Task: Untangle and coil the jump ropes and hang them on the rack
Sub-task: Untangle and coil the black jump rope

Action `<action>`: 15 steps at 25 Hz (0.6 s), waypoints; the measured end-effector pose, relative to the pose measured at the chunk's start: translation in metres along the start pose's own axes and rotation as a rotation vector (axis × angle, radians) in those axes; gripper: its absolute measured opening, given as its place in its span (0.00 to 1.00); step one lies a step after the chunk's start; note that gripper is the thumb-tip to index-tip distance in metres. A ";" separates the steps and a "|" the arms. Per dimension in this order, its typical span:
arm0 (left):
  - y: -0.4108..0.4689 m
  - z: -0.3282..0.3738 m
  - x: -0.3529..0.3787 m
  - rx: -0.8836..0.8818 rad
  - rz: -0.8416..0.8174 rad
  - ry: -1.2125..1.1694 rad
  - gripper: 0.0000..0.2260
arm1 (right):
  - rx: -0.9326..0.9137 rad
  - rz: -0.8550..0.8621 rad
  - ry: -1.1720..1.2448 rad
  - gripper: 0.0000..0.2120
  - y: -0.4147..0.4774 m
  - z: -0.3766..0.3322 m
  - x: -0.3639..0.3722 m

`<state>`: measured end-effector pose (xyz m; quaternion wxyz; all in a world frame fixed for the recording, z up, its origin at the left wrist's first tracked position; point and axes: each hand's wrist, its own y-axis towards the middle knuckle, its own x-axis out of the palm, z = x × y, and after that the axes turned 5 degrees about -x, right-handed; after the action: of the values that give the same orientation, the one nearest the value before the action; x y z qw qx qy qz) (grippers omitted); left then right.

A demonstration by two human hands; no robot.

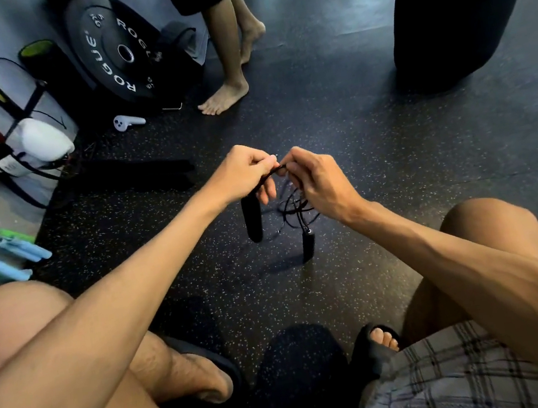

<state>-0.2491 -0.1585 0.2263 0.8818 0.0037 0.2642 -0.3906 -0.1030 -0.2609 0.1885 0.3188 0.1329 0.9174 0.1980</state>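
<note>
Pinching black jump rope (269,176), left hand (245,172) grip, right hand (317,181) grip, handles (308,246) dangling below.

Speckled gym floor (392,158)
A weight plate (116,52) stands on edge, a white controller (127,122) near it, a punching bag (460,4) well apart.

Both hands (left hand (245,172), right hand (318,181)) pinch black rope (290,206).
</note>
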 end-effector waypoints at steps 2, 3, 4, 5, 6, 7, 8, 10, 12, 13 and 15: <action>0.000 0.003 -0.001 -0.026 -0.055 -0.025 0.18 | -0.002 0.023 -0.024 0.09 0.000 0.000 0.000; 0.000 0.004 -0.003 -0.044 -0.075 -0.053 0.20 | 0.001 0.027 -0.038 0.09 -0.001 -0.001 0.001; 0.000 0.005 -0.004 -0.057 -0.089 -0.066 0.23 | 0.003 0.026 -0.046 0.08 -0.001 -0.001 0.002; 0.000 0.005 -0.005 -0.068 -0.105 -0.055 0.24 | 0.005 0.023 -0.044 0.08 -0.002 -0.001 0.003; -0.001 0.005 -0.005 -0.081 -0.129 -0.029 0.24 | 0.010 0.026 -0.030 0.06 -0.002 -0.001 0.003; -0.002 0.005 -0.006 -0.102 -0.161 0.001 0.23 | 0.017 0.033 -0.005 0.05 -0.001 -0.002 0.002; -0.003 0.005 -0.005 -0.126 -0.196 0.019 0.21 | 0.028 0.045 0.023 0.05 0.000 -0.003 0.000; -0.005 0.005 -0.004 -0.165 -0.232 0.003 0.21 | 0.043 0.070 0.050 0.08 0.002 -0.005 -0.002; -0.007 0.010 -0.005 -0.179 -0.245 -0.074 0.20 | 0.067 0.090 0.075 0.08 0.002 -0.006 -0.001; -0.007 0.013 -0.006 -0.177 -0.260 -0.112 0.19 | 0.097 0.100 0.095 0.09 0.003 -0.005 0.001; -0.009 0.016 -0.005 -0.165 -0.275 -0.189 0.18 | 0.206 0.090 0.160 0.11 0.005 0.001 0.004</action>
<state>-0.2510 -0.1645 0.2443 0.8383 -0.1415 0.2091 -0.4833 -0.1045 -0.2549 0.1880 0.2200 0.1900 0.9484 0.1266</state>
